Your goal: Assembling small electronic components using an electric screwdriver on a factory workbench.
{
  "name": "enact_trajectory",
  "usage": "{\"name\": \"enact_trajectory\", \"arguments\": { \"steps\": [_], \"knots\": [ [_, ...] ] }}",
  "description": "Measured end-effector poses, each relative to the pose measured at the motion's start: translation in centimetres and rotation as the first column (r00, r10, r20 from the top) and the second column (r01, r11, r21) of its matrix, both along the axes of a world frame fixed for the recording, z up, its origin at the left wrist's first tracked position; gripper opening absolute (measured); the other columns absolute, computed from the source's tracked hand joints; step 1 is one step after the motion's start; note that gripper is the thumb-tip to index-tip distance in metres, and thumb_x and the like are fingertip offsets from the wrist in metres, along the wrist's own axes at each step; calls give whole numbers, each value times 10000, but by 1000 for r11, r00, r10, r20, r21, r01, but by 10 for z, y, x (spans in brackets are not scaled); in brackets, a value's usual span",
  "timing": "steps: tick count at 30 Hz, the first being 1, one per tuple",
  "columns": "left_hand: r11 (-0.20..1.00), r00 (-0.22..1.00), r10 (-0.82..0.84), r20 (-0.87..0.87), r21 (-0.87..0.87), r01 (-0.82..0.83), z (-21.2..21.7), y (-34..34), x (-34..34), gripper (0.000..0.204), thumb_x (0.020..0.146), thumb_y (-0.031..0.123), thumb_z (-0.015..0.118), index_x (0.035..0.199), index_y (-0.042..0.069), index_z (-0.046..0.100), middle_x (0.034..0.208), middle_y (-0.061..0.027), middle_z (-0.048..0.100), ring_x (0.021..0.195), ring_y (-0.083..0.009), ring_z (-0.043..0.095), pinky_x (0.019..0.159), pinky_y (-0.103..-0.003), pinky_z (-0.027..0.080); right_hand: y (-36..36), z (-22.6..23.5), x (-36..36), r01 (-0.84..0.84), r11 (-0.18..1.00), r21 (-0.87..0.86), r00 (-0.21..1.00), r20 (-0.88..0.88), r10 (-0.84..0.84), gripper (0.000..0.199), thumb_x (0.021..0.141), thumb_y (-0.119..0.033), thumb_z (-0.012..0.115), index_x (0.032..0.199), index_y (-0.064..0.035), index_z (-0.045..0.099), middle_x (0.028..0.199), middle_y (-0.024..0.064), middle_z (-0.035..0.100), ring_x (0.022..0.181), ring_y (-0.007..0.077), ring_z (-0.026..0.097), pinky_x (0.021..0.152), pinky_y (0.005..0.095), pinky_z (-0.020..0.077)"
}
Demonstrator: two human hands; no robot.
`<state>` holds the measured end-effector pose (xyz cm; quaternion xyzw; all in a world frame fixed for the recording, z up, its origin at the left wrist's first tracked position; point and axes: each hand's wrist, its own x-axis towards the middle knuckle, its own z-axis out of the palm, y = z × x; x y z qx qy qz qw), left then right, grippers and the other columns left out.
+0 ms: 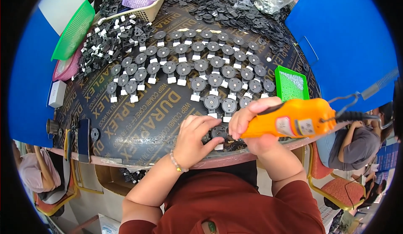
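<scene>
At the table's near edge lies a black round disc part (218,131) with a white tab. The thumb and fingers of my left hand (194,138) close around its left side and steady it against the table. My right hand (254,124) grips an orange electric screwdriver (289,118), which lies nearly level with its cable end to the right. Its tip points at the disc part and is hidden behind my right fingers. Just beyond my hands stand rows of similar disc parts (215,80) with white tabs.
A green tray (292,85) of small silvery screws sits right of the rows. Loose black discs (235,7) are heaped at the back, black-and-white pieces (110,41) at the left. A phone (84,139) lies near the left edge. Blue panels (344,37) flank the table; people sit on both sides.
</scene>
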<state>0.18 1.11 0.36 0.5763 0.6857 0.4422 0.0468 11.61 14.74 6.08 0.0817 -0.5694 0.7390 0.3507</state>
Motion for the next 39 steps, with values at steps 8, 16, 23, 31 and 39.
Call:
{"name": "enact_trajectory", "arguments": {
  "steps": [8, 16, 23, 31, 39],
  "knots": [
    [995, 990, -66, 127, 78, 57, -8, 1, -1, 172, 708, 122, 758, 863, 107, 685, 919, -13, 640, 860, -228, 561, 793, -354, 424, -2, 7, -2, -12, 995, 101, 998, -58, 18, 615, 792, -580, 637, 1107, -108, 401, 697, 52, 544, 552, 181, 570, 535, 331, 502],
    [997, 998, 32, -59, 70, -28, -3, 1, 4, 163, 670, 108, 744, 788, 135, 635, 884, 10, 616, 866, -209, 551, 755, -345, 410, -7, 6, -1, -6, 999, 47, 1000, -23, 7, 639, 781, -588, 647, 1105, -98, 397, 677, 57, 538, 543, 181, 561, 532, 330, 502],
    [998, 997, 9, -75, 62, -4, -5, 0, 2, 169, 668, 119, 747, 795, 133, 637, 879, 12, 616, 865, -210, 552, 750, -346, 409, -9, 5, 1, 15, 999, 51, 1000, 14, -16, 639, 788, -583, 652, 1108, -95, 392, 678, 55, 529, 548, 176, 555, 536, 333, 496],
    [996, 998, 41, -49, -80, -44, 2, 0, 4, 487, 618, 251, 827, 1041, 91, 647, 1036, -51, 625, 975, -265, 546, 867, -396, 405, 9, -8, -2, 65, 996, 65, 997, 28, -67, 599, 821, -490, 690, 1137, -60, 418, 699, 95, 544, 568, 198, 563, 555, 331, 500],
    [995, 996, 7, -85, -101, -16, -2, 3, 3, 433, 641, 279, 808, 1006, 94, 666, 965, -29, 640, 937, -236, 555, 814, -375, 417, 12, -20, -5, -16, 998, 59, 996, 92, 11, 506, 768, -308, 798, 1032, -47, 455, 723, 107, 566, 606, 208, 579, 577, 332, 500]
  ]
}}
